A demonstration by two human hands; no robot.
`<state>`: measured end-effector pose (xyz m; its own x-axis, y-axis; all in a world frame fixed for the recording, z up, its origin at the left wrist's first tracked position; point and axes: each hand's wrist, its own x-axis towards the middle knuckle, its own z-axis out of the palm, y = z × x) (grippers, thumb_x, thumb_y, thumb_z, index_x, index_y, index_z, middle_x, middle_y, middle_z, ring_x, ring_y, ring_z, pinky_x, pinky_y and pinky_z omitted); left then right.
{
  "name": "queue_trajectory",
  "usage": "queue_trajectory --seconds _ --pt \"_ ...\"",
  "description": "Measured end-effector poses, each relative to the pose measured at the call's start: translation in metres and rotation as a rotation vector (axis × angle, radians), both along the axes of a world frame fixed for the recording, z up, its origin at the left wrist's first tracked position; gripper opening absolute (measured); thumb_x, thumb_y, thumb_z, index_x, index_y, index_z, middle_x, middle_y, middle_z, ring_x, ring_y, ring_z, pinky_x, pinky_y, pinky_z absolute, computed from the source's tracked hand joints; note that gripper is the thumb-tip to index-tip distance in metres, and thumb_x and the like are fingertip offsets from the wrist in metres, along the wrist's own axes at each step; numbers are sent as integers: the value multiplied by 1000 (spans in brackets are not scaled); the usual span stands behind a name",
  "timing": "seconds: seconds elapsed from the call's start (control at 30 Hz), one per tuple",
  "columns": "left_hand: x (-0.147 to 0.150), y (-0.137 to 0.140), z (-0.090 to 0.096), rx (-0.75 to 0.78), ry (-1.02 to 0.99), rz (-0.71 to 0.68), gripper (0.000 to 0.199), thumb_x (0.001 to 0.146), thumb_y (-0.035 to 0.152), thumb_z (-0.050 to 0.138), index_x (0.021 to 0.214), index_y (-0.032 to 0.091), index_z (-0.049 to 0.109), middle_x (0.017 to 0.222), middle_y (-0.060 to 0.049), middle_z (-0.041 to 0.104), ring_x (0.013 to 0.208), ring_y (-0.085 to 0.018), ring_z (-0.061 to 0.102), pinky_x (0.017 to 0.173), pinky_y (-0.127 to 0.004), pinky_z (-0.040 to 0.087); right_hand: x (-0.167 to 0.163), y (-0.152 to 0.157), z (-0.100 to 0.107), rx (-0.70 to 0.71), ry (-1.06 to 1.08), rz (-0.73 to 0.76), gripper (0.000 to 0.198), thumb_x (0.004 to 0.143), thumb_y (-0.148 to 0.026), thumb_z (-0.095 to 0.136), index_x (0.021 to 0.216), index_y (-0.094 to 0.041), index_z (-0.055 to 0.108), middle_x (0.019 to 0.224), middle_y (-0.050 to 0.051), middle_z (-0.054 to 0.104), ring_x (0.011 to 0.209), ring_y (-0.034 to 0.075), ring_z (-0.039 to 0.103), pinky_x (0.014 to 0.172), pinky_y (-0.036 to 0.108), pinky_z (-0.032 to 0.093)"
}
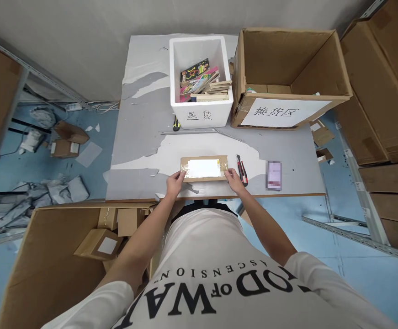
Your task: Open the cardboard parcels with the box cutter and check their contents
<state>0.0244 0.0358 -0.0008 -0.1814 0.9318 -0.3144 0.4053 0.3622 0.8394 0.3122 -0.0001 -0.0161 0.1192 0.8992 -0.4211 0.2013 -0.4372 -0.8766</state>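
A small cardboard box (204,179) with a white label on its top lies at the front of the table, held between my two hands. My left hand (175,183) grips its left end, thumb on top. At the right end, my right hand (234,180) pinches the near corner. Just right of that hand lies a red and black box cutter (241,170). Farther right is a phone (274,175) with a blurred, pinkish screen.
On the table (137,132) stand a white foam box (202,114) of books and a large cardboard box (288,119) with a handwritten sign. A yellow and black cutter (176,123) lies beside the foam box. A big carton (58,237) of parcels is at my left.
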Motion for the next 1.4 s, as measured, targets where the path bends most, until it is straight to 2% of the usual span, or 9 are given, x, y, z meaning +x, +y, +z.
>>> queue_trajectory --seconds 0.2,0.67,1.0,1.23,1.3,1.4 --pt "2 -1 -8 -37 -73 79 55 76 55 62 106 10 74 95 -7 74 89 -22 66 75 -28 51 2 2 0 10 5 16 45 82 -63 49 102 -23 52 111 7 63 97 20 59 81 34 49" --pt "7 -4 -13 4 -92 160 51 78 51 63 107 10 73 98 -8 74 93 -24 67 76 -30 53 8 7 10 16 -47 115 41 84 -58 49 103 -22 52 114 9 64 105 21 59 92 35 45" --pt "11 -4 -9 43 -120 208 49 78 48 66 107 10 73 107 -10 73 107 -27 64 94 -34 48 12 9 6 43 -87 170 43 87 -58 46 106 -20 52 115 9 63 105 21 58 93 36 44" --pt "11 -7 -7 82 -128 163 48 81 48 62 111 12 71 112 -9 72 113 -27 62 100 -35 46 5 3 3 34 -112 99 49 86 -61 44 111 -20 54 116 10 64 107 23 58 95 38 45" --pt "7 -8 -13 90 -164 134 51 85 51 54 112 11 70 114 -10 71 116 -27 61 102 -37 45 4 -1 -1 33 -104 68 50 87 -61 43 114 -20 55 119 10 64 110 24 58 97 41 45" --pt "-7 -9 -29 51 -327 134 54 89 50 46 120 11 65 125 -12 66 122 -26 58 105 -39 45 11 -12 -13 28 -14 11 47 91 -53 35 122 -23 54 130 10 60 117 25 57 99 44 45"
